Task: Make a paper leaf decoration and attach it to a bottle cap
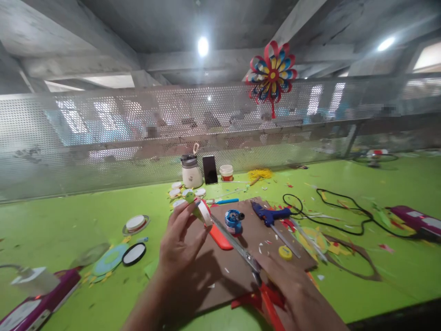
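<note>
My left hand (179, 243) pinches a small white and green paper piece with a red edge (200, 209) above a brown cardboard sheet (248, 239). My right hand (296, 294) grips red-handled scissors (255, 276), whose long blades reach up to the paper piece. An orange strip (220, 236) lies on the cardboard just under the blades. A blue tape roll (233, 220) sits behind them.
A blue glue gun (268, 214) with a black cord (337, 207) lies on the cardboard. A white jar (191, 172), a phone (210, 169) and a cup (226, 172) stand by the mesh fence. Paper discs and scraps litter the green table (69, 216). A paper pinwheel (272, 73) hangs on the fence.
</note>
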Demonstrator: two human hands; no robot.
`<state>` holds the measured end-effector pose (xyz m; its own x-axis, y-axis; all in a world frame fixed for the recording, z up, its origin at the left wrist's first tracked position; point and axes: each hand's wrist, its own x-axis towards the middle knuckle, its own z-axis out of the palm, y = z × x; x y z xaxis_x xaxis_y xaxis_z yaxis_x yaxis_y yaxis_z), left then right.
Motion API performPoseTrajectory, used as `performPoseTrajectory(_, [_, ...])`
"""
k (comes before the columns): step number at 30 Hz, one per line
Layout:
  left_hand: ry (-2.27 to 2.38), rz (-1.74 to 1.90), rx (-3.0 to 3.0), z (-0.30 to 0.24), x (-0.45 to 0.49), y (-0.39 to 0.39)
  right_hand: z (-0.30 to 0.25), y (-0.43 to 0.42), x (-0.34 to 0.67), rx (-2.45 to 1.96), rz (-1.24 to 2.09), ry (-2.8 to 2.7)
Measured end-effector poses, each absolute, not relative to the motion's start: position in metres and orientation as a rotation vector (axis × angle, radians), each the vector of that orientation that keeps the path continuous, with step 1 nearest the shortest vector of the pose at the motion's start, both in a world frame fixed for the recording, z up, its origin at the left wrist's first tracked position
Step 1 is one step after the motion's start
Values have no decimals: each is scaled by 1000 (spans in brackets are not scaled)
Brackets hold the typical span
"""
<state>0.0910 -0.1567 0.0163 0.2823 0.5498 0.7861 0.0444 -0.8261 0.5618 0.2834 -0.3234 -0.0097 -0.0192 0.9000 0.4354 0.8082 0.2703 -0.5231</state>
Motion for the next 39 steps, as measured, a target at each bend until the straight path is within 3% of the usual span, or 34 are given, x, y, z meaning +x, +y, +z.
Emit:
performPoseTrajectory(18, [571, 1376, 2021, 10, 89, -154, 5, -328, 300, -1605, 207, -1905])
performPoseTrajectory(39, [493, 1402, 1991, 8, 89, -155, 8, -328, 298, -1507, 204, -1867])
